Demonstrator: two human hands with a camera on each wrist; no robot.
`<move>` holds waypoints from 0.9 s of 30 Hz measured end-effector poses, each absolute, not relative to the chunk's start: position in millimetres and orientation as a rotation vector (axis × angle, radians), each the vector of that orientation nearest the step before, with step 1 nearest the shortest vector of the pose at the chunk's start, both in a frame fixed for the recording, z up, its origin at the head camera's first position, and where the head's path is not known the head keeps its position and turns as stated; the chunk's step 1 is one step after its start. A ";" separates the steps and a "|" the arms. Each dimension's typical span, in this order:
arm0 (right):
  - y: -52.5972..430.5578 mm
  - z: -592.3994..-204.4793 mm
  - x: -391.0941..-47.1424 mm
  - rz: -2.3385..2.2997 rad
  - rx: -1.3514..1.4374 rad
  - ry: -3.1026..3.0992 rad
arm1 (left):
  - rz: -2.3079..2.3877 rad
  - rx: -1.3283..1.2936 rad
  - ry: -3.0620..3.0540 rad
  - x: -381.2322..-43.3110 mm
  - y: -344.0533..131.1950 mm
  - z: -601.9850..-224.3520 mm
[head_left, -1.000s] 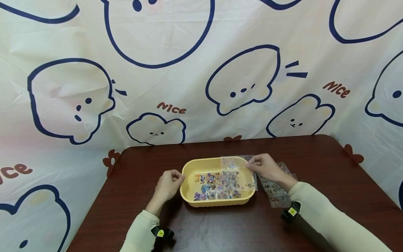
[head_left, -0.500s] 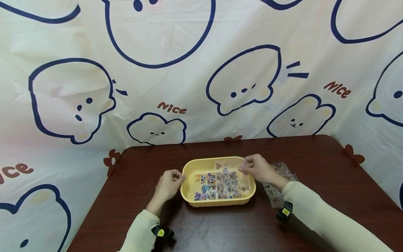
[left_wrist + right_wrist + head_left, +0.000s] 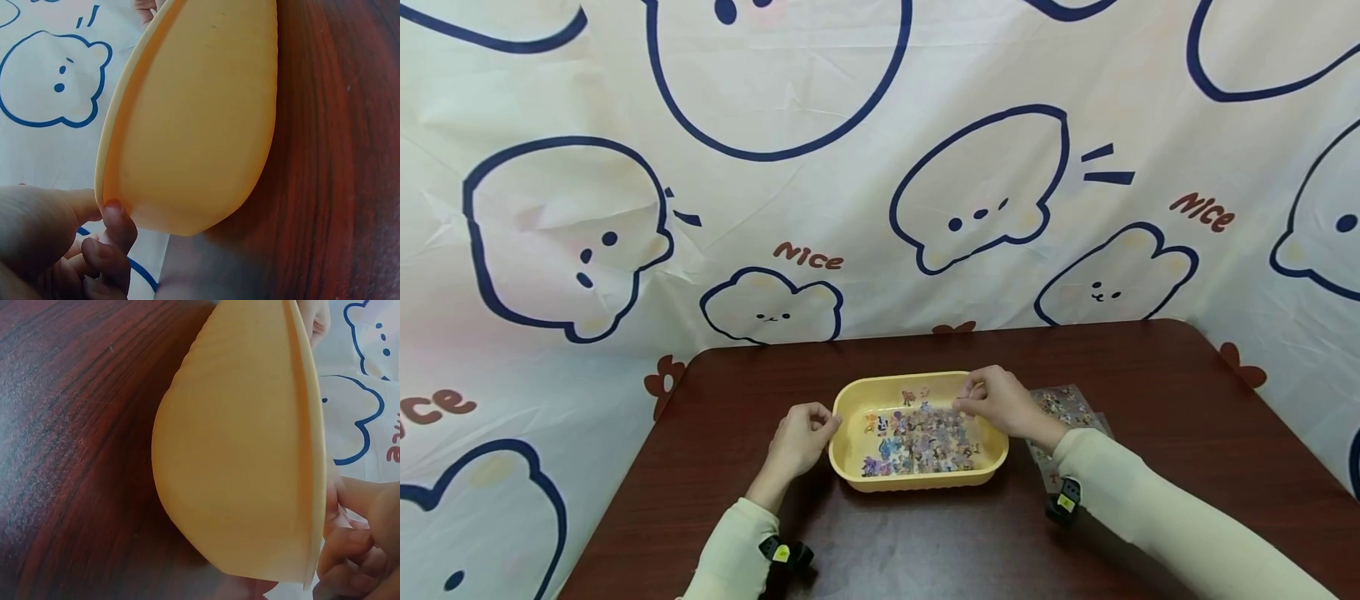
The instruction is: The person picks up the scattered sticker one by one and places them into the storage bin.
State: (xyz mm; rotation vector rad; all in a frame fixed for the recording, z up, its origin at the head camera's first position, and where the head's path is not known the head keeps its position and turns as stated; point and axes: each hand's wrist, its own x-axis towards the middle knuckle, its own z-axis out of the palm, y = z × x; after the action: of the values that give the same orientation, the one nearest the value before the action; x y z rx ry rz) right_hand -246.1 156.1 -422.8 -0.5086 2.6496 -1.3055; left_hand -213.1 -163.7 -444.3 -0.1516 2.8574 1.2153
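A shallow yellow plastic basin (image 3: pixel 865 390) stands on the table, small colourful character stickers in it. My left hand (image 3: pixel 800 437) pinches its left rim between thumb and forefinger, as the left wrist view also shows. My right hand (image 3: pixel 996 402) is over the basin's back right part, thumb and forefinger pinching the edge of a clear sticker sheet (image 3: pixel 951 429). The see-through sheet overlaps the stickers in the basin, so its outline is hard to make out. In the right wrist view the basin wall (image 3: pixel 244 456) hides the sheet, and curled fingers (image 3: pixel 350 544) show beyond the rim.
More clear sticker sheets (image 3: pixel 1072 404) lie on the dark wooden table (image 3: pixel 880 542) right of the basin, partly behind my right forearm. A white cloth (image 3: pixel 865 200) with blue cartoon outlines hangs behind the table and at both sides.
My right hand has moved left from the basin's right rim with the sticker sheet, which now lies farther left over the basin. The left hand has stayed at the left rim.
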 end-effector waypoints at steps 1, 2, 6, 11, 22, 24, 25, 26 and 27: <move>154.6 -422.6 -245.9 -1.292 -0.498 2.659 | 1.215 -0.151 2.858 -213.1 -163.8 -444.2; 153.1 -422.3 -245.7 -1.279 -0.481 2.668 | 1.214 -0.152 2.858 -213.2 -163.8 -444.2; 148.1 -421.5 -245.5 -1.246 -0.444 2.684 | 1.207 -0.154 2.865 -212.5 -163.8 -443.8; 144.1 -421.6 -245.8 -1.192 -0.418 2.719 | 1.206 -0.161 2.858 -212.3 -163.7 -443.5; 136.0 -423.4 -246.7 -1.051 -0.391 2.821 | 1.224 -0.161 2.859 -212.1 -164.2 -444.2; 134.9 -423.4 -246.5 -1.023 -0.377 2.830 | 1.220 -0.162 2.861 -212.3 -164.2 -444.8; 134.5 -423.3 -246.2 -1.007 -0.371 2.833 | 1.217 -0.163 2.861 -212.4 -164.2 -445.0; 134.2 -423.1 -245.9 -0.994 -0.369 2.836 | 1.216 -0.165 2.860 -212.5 -164.1 -445.3; 133.9 -423.1 -245.8 -0.984 -0.366 2.839 | 1.215 -0.167 2.860 -212.6 -164.0 -445.5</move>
State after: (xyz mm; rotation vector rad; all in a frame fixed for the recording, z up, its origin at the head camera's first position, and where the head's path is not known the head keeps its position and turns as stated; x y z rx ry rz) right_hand -245.8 133.9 -423.1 -0.3663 2.8394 -0.9838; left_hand -212.6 -164.0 -445.5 -0.1667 2.8601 1.2151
